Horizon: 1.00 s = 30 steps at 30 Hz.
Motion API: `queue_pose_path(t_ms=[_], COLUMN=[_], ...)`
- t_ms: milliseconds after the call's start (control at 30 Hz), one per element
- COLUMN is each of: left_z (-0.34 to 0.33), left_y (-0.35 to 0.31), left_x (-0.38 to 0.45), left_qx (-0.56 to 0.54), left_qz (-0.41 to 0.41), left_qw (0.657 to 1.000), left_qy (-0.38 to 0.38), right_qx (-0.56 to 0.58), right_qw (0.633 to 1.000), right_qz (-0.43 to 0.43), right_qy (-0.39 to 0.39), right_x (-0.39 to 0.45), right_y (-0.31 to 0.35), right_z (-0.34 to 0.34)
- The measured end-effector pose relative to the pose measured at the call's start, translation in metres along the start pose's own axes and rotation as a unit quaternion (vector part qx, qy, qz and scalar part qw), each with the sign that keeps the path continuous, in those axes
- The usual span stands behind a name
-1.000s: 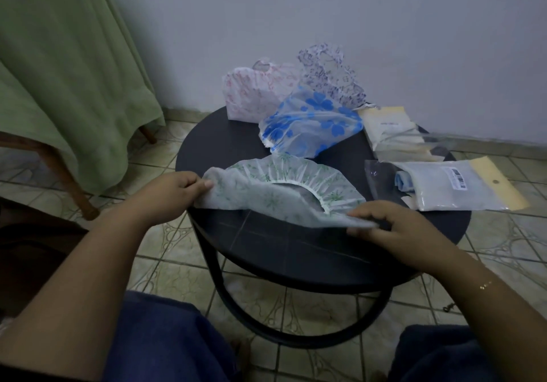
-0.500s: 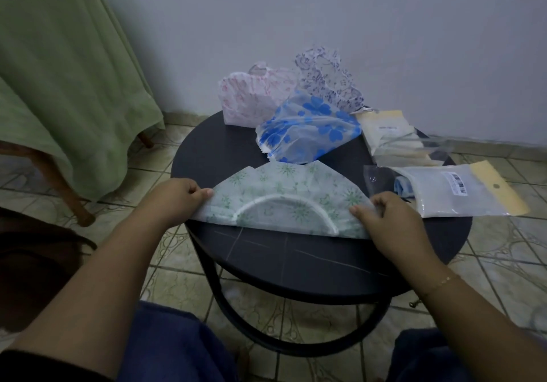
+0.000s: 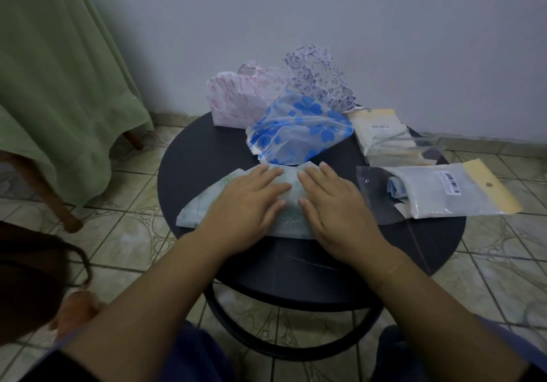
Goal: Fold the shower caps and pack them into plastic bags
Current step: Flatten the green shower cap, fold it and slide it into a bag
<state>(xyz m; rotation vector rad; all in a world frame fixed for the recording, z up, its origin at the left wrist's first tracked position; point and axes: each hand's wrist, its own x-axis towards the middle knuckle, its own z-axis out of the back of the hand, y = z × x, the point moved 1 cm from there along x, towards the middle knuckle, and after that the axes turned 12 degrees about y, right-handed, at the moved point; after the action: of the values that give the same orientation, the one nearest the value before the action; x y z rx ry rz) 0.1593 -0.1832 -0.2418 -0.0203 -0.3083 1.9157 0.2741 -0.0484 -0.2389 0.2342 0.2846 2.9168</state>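
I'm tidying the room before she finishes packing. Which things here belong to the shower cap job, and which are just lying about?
Part of the job:
green-print cap, pressed flat under left hand and right hand
blue-flower cap
pink-print cap
purple-print cap
packed bag
empty bags

Just lying about:
green cloth draped at the left

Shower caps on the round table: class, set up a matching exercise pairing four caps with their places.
Things:
1. green-print cap
2. blue-flower cap
3. pink-print cap
4. purple-print cap

Places:
A. far right, by the wall
B. table's middle
C. flat under both hands
D. far left, by the wall

Pairs: 1-C, 2-B, 3-D, 4-A
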Motion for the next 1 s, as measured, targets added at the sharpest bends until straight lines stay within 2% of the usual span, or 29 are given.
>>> queue_pose_path(t_ms=[133,333,500,700,1000], left_z=[-0.019,-0.025,-0.025,-0.023,-0.006], left_y=[0.009,0.012,0.016,0.022,0.066], left_x=[0.012,0.014,0.012,0.003,-0.030], left_qx=[0.030,0.042,0.012,-0.006,-0.018], left_qz=[0.078,0.155,0.208,0.245,0.365], left_qw=[0.988,0.965,0.955,0.953,0.913], left_qy=[0.132,0.209,0.211,0.179,0.182], right_qx=[-0.009,0.001,0.010,0.037,0.031], right_qw=[0.986,0.974,0.970,0.966,0.967], right_qz=[-0.060,-0.092,-0.096,-0.093,-0.091], right_qy=[0.155,0.209,0.224,0.238,0.237], right_x=[0.009,0.013,0.016,0.014,0.013], right_y=[-0.007,-0.010,-0.010,-0.011,-0.010], right_z=[-0.014,-0.027,-0.026,-0.021,-0.021])
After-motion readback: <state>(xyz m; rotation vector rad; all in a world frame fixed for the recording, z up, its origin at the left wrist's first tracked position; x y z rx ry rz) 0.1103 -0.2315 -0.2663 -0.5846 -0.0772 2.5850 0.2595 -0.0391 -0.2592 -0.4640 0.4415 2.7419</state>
